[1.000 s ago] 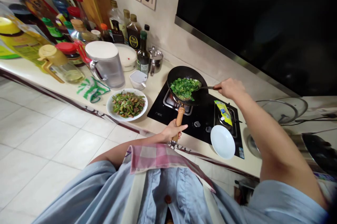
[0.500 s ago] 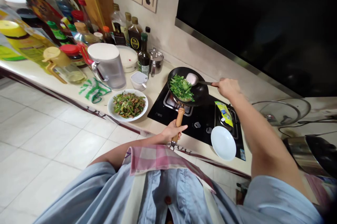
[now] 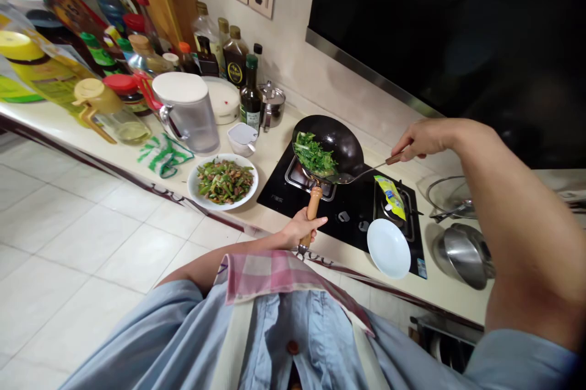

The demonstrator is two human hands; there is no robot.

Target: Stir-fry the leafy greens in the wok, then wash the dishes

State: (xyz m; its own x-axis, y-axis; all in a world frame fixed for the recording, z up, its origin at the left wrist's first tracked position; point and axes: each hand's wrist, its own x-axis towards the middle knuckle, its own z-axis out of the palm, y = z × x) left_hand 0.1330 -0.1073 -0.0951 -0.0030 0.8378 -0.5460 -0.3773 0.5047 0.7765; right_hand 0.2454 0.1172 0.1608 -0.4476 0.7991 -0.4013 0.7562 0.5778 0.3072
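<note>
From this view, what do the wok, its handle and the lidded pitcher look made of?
Wok: likely metal, black, semi-gloss; highlights on its inner wall. Wok handle: probably wood, smooth; warm tan-brown colour. Lidded pitcher: probably plastic; frosted, translucent body.

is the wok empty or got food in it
Not empty: leafy greens lie in the wok, with dark bare surface showing beside them.
</note>
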